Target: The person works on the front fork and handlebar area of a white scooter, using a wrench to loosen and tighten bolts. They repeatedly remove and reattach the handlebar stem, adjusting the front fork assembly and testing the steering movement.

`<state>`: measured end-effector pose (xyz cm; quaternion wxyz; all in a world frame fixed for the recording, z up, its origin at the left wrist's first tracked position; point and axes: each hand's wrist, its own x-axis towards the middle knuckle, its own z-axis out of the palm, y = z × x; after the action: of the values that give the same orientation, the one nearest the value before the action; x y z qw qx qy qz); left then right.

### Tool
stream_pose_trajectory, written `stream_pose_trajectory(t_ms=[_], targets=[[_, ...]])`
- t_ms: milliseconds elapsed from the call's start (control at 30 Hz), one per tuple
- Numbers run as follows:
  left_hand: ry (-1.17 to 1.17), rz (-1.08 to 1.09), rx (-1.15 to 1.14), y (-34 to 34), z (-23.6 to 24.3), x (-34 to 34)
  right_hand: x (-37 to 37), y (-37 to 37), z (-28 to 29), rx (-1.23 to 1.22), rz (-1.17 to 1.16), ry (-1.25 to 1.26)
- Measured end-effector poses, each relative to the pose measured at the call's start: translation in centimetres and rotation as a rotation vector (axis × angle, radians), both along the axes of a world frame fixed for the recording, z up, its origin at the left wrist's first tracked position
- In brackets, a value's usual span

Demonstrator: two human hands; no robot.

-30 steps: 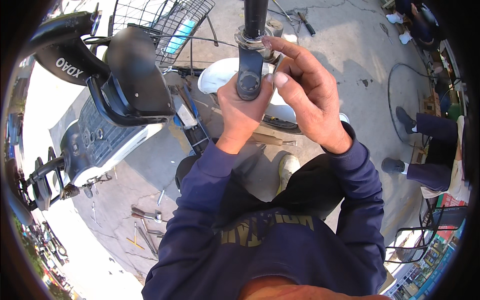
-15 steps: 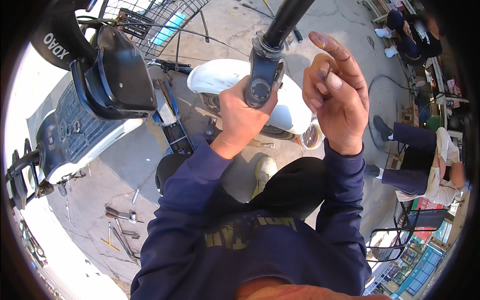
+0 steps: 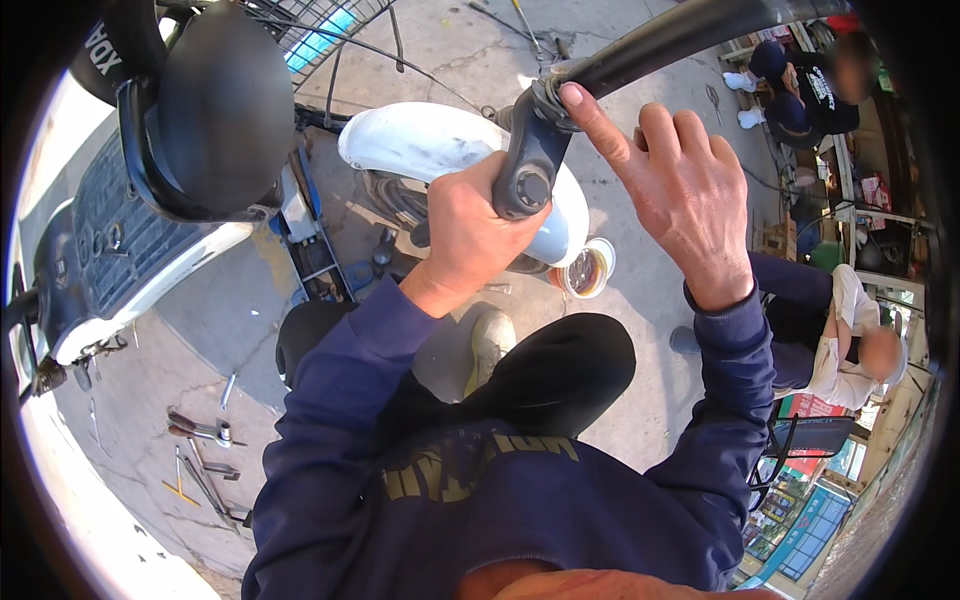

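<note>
A black fork (image 3: 530,170) leans to the upper right, its long tube (image 3: 660,50) rising from a metal ring assembly (image 3: 550,98). My left hand (image 3: 468,225) is wrapped round the fork's lower part, beside its round cap. The index finger of my right hand (image 3: 685,190) is stretched out with its tip at the ring assembly; the other fingers are half bent, with nothing seen in them. Behind the fork lies a white mudguard (image 3: 420,140) over a dark tyre (image 3: 390,205). A tub of amber stuff (image 3: 582,268) stands on the ground just below the mudguard's right end.
A black-and-white scooter (image 3: 110,260) stands at left, a wire basket (image 3: 320,30) behind. Tools (image 3: 205,430) and a blue metal frame (image 3: 325,250) lie on the concrete. At right are two seated people (image 3: 800,85) (image 3: 840,340), shelving (image 3: 870,210) and a black chair (image 3: 810,440).
The fork's tube has tilted further to the right. My right index finger lifted off the ring, then returned to it, now with the back of the hand upward. My left hand still grips the fork.
</note>
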<state>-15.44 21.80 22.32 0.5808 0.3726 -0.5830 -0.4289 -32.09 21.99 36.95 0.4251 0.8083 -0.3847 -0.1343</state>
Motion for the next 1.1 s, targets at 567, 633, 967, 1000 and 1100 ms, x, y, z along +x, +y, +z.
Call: stream_pose_trajectory(t_ms=[567, 633, 967, 1000, 1100], targets=[[-0.06, 0.027, -0.051, -0.3, -0.3, 0.0, -0.1, 1.4, 3.3, 0.228, -0.045, 0.065], [-0.061, 0.016, -0.031, -0.2, -0.2, 0.0, -0.6, 1.8, 3.4, 0.215, -0.027, 0.093], [-0.101, -0.004, -0.06, 0.1, -0.1, 0.2, 2.2, 0.3, 2.2, 0.35, -0.042, -0.488], [-0.133, -0.005, -0.074, 0.1, -0.1, 0.3, 2.3, 0.3, 2.4, 0.41, -0.09, -0.498], [-0.085, -0.006, -0.068, 0.1, 0.3, 0.5, 2.2, 0.1, 2.5, 0.438, -0.026, -0.443]])
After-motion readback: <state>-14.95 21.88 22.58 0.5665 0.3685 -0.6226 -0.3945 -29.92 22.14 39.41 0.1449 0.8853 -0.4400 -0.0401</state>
